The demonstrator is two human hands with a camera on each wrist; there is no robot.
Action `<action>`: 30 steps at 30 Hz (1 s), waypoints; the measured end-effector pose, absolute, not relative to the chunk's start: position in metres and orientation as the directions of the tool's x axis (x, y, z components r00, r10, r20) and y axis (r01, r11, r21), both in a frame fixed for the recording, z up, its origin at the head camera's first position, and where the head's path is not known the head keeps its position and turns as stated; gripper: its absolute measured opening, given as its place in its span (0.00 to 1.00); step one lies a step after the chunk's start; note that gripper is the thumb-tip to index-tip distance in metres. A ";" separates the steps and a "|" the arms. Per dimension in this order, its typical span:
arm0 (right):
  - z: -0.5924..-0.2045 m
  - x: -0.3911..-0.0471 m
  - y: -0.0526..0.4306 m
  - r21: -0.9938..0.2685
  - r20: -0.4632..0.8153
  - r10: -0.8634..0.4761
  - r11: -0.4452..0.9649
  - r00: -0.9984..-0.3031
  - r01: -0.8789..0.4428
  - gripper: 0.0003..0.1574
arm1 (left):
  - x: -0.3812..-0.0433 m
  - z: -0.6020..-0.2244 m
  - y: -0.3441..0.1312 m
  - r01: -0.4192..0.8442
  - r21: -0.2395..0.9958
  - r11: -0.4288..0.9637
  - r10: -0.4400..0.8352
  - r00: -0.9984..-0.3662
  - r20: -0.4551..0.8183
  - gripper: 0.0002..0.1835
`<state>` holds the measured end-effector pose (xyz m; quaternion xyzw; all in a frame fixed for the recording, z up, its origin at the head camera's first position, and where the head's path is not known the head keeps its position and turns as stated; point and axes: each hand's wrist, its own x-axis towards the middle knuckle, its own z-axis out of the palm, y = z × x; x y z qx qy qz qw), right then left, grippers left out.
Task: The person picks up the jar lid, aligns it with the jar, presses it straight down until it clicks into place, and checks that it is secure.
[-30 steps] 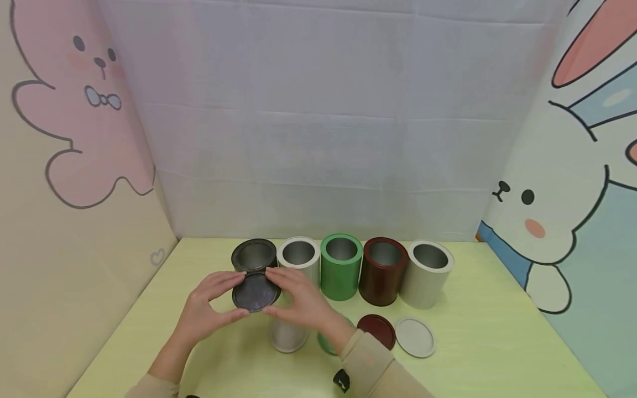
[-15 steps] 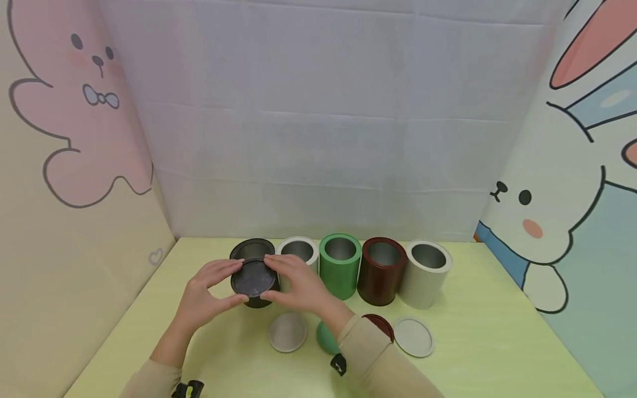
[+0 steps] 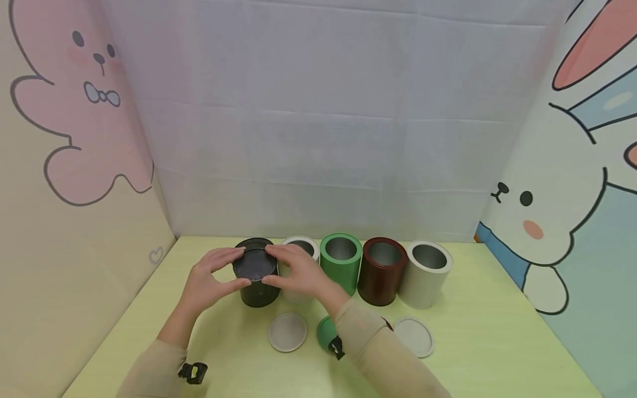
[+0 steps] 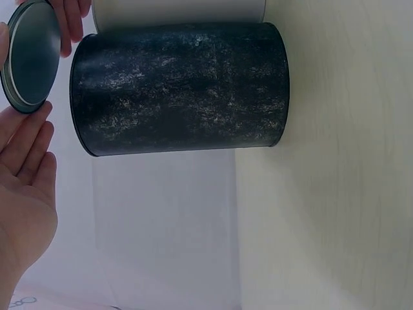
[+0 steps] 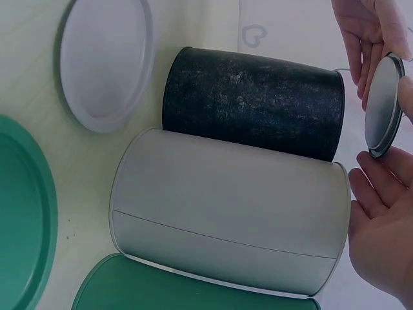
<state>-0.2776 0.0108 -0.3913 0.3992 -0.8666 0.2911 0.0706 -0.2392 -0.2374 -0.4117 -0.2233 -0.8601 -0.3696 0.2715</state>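
Note:
A round black lid (image 3: 255,266) is held level-ish over the mouth of the black can (image 3: 259,295), and a strip of the can's rim shows behind it. My left hand (image 3: 213,279) pinches the lid's left edge between thumb and fingers. On the opposite edge my right hand (image 3: 301,275) pinches it the same way. In both wrist views the lid (image 4: 33,55) stands a gap away from the can's top end. The upright white can (image 5: 232,200) is beside the black one, partly covered by my right hand in the head view.
A green can (image 3: 340,271), a dark red can (image 3: 380,276) and an off-white can (image 3: 425,282), all uncovered, continue the row rightward. In front lie a white lid (image 3: 287,332), a green lid (image 3: 325,330) and an off-white lid (image 3: 414,337). My right sleeve hides most of a dark red lid.
Both hands have moved the black lid away from me and up in the head view, over the black can's mouth. More of the can's front now shows below it.

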 end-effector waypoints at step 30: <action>-0.384 -0.309 -0.016 -0.329 0.204 -0.615 0.690 -0.762 -0.645 0.39 | -0.274 -0.417 -0.249 0.322 0.714 0.622 0.105 -0.938 0.332 0.39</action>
